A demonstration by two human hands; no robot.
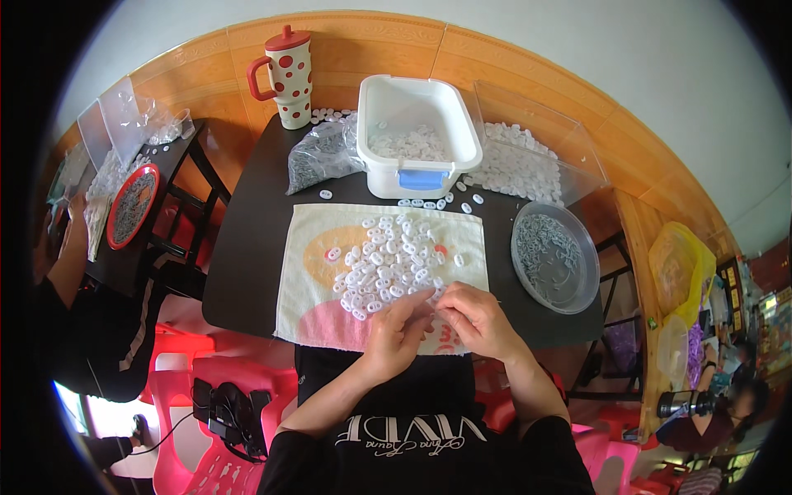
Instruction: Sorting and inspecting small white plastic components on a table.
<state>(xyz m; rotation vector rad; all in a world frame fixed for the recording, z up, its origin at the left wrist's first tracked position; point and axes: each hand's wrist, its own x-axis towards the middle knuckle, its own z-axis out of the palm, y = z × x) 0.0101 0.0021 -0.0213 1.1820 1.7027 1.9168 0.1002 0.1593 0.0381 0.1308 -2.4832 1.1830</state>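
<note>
A heap of small white oval plastic pieces [386, 262], several showing two dark holes, lies on a patterned towel [301, 272]. At the near side of the heap my left hand [394, 337] is closed, its thumb and fingertips pressed together. Close beside it my right hand [480, 320] is pinched too, fingertips almost meeting those of the left. Whatever sits between the fingertips is too small and covered to name. To the right stands a round clear tub [587, 272] with many small grey parts [544, 252] in it.
Behind the towel stands a white bin [421, 177] with a blue latch, holding more white pieces. Beside it are a clear bag [323, 153] of grey parts, a dotted tumbler [293, 87] and a transparent box [516, 161] of white pieces. A co-worker's arm [73, 243] shows left.
</note>
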